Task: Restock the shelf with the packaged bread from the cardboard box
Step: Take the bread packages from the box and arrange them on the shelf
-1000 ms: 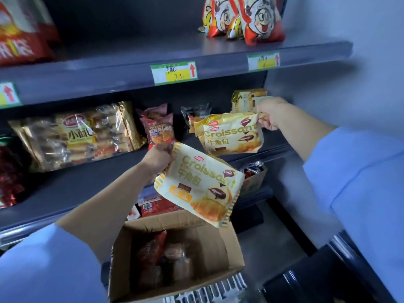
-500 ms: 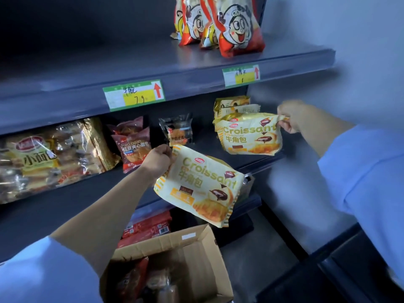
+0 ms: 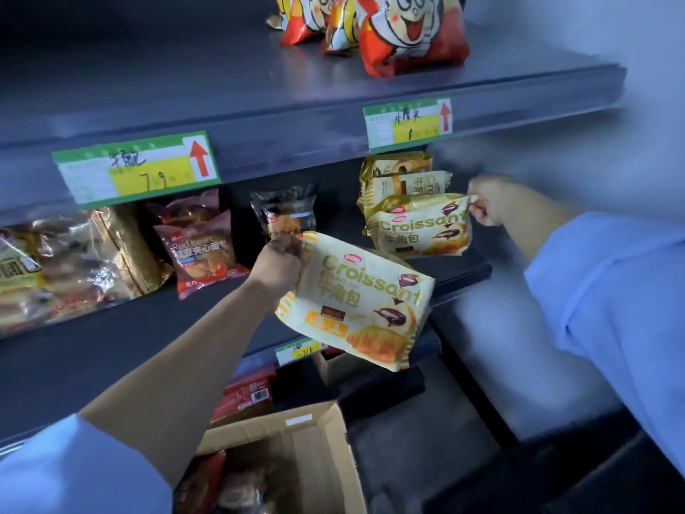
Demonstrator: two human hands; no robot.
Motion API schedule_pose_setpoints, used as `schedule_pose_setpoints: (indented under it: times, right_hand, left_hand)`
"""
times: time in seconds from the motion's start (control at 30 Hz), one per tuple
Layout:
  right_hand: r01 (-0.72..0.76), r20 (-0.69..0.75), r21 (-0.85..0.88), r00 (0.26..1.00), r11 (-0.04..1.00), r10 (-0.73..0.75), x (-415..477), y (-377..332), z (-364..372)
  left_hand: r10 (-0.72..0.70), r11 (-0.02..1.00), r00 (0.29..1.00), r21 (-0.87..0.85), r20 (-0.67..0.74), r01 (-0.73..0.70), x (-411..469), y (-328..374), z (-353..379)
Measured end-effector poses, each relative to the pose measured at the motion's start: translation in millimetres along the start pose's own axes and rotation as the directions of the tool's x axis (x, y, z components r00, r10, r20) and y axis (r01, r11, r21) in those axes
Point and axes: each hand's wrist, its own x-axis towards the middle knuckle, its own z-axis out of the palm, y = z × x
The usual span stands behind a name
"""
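My right hand [image 3: 487, 202] pinches the right corner of a yellow croissant pack [image 3: 419, 230], which stands on the dark middle shelf [image 3: 207, 309] in front of other gold packs [image 3: 404, 179]. My left hand [image 3: 278, 265] grips the top left corner of a second croissant pack [image 3: 356, 302]; this one hangs tilted in front of the shelf edge. The cardboard box [image 3: 318, 439] sits open at the bottom centre, below my left forearm, with more wrapped bread inside.
On the middle shelf stand a red bean bread pack [image 3: 202, 246], a dark pack [image 3: 285, 213] and large clear bags [image 3: 66, 265] at the left. Red cartoon snack bags [image 3: 393, 27] fill the upper shelf. A grey wall rises at the right.
The view has risen and drawn closer to the shelf. My right hand has set its croissant pack further in on the middle shelf. My left hand's pack has moved slightly closer to the shelf.
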Motion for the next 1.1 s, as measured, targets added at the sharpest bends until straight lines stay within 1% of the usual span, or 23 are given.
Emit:
schedule_pose_setpoints:
  times: [0.07, 0.17, 0.27, 0.33, 0.4, 0.5, 0.6, 0.67, 0.77, 0.83, 0.93, 1.0, 1.07, 1.1]
  right_hand:
    - [-0.007, 0.072, 0.096, 0.997, 0.995, 0.0, 15, 2, 6]
    - [0.011, 0.172, 0.092, 0.985, 0.996, -0.027, 25, 10, 18]
    - [0.017, 0.155, 0.146, 0.987, 0.989, -0.04, 26, 19, 23]
    - [0.058, 0.171, 0.168, 0.981, 0.984, -0.087, 30, 17, 26]
    - [0.107, 0.2, 0.126, 0.971, 0.986, -0.131, 36, 15, 27]
    - [0.134, 0.185, 0.098, 0.971, 0.986, -0.151, 48, 15, 26]
    - [0.126, 0.252, 0.084, 0.957, 0.988, -0.143, 41, 13, 26]
    - [0.119, 0.284, 0.123, 0.947, 0.985, -0.15, 35, 10, 25]
    - [0.142, 0.243, 0.115, 0.956, 0.983, -0.166, 39, 7, 21]
    - [0.123, 0.195, 0.096, 0.971, 0.988, -0.14, 39, 4, 17]
    - [0.137, 0.072, 0.049, 0.987, 0.989, -0.14, 35, 0, 9]
    - [0.184, 0.012, 0.044, 0.983, 0.982, -0.185, 37, -1, 2]
    - [0.234, 0.002, 0.068, 0.972, 0.97, -0.235, 41, 0, -1]
    - [0.248, -0.025, 0.067, 0.969, 0.967, -0.247, 43, 0, -1]
  left_hand:
    - [-0.019, 0.999, 1.0, -0.042, -0.02, 0.018, 8, -1, 8]
    - [-0.065, 0.994, 0.997, -0.089, -0.034, 0.062, 19, -6, 19]
    - [-0.103, 0.988, 0.994, -0.124, -0.041, 0.097, 26, -10, 31]
    - [-0.121, 0.984, 0.992, -0.141, -0.047, 0.113, 30, -12, 41]
    - [-0.13, 0.98, 0.99, -0.156, -0.051, 0.121, 32, -12, 51]
    - [-0.154, 0.972, 0.986, -0.191, -0.06, 0.141, 40, -13, 63]
    - [-0.187, 0.952, 0.981, -0.258, -0.055, 0.167, 47, -12, 75]
    - [-0.194, 0.935, 0.98, -0.31, -0.04, 0.173, 52, -11, 83]
    - [-0.203, 0.917, 0.978, -0.358, -0.041, 0.176, 59, -7, 96]
    - [-0.212, 0.908, 0.976, -0.378, -0.038, 0.183, 64, -6, 105]
    - [-0.231, 0.901, 0.972, -0.385, -0.04, 0.198, 69, -4, 120]
    - [-0.231, 0.901, 0.97, -0.393, -0.079, 0.183, 75, -1, 128]
    - [-0.229, 0.903, 0.964, -0.4, -0.136, 0.158, 81, 3, 137]
    - [-0.228, 0.904, 0.96, -0.401, -0.162, 0.147, 84, 6, 142]
